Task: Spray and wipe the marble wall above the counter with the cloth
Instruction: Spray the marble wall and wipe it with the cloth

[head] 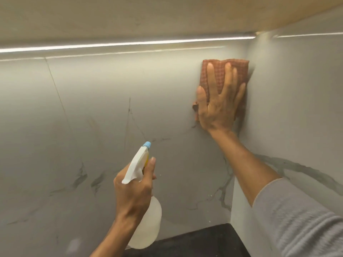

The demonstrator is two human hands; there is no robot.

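Note:
The grey-veined marble wall (pixel 92 117) fills the view and meets a side wall in a corner at the right. My right hand (pixel 220 101) presses a folded rust-coloured waffle cloth (pixel 220 71) flat against the wall, high up beside that corner, fingers spread and straight. My left hand (pixel 134 191) grips the neck of a translucent spray bottle (pixel 148 225) with a white trigger head and blue nozzle, held in front of the wall lower down. Its forefinger lies along the trigger and the nozzle points up at the wall.
A lit LED strip (pixel 130 43) runs under the cabinet underside (pixel 167 13) just above the wall. The dark counter (pixel 204 242) shows at the bottom, in the corner. The marble side wall (pixel 297 108) stands close to the right of the cloth.

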